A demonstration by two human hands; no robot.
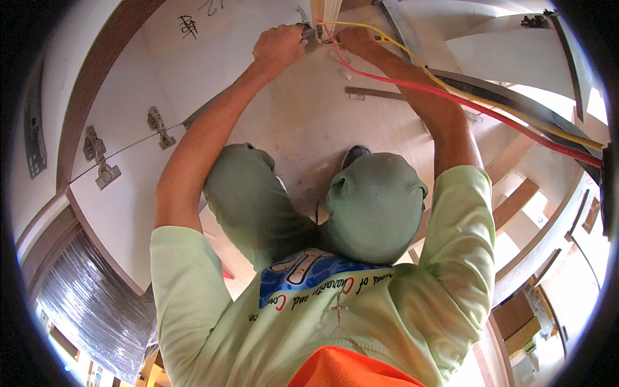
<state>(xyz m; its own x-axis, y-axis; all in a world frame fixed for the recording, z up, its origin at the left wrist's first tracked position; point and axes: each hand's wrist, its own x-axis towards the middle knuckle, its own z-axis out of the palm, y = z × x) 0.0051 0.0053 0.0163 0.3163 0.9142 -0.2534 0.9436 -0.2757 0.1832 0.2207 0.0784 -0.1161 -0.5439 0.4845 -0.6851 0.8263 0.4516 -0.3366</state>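
Both my arms reach out to the far edge of the view, one on each side of a light wooden post [325, 11]. Left of it, my left hand [280, 48] is closed in a fist at a small dark part; what its fingers hold is too small to name. Right of the post, my right hand [356, 42] curls its fingers close to a small metal piece, partly behind the cables. A red cable [412, 84] and a yellow cable [412, 55] run from there over my right forearm to the right rim.
Metal cabinet hinges [100, 158] sit on white panels [142, 77] at the left. A plastic-wrapped bundle [97, 303] stands at lower left. My bent knees [377, 206] are between my arms, above the wooden floor panel [309, 122]. A wooden strip [374, 93] lies near my right forearm.
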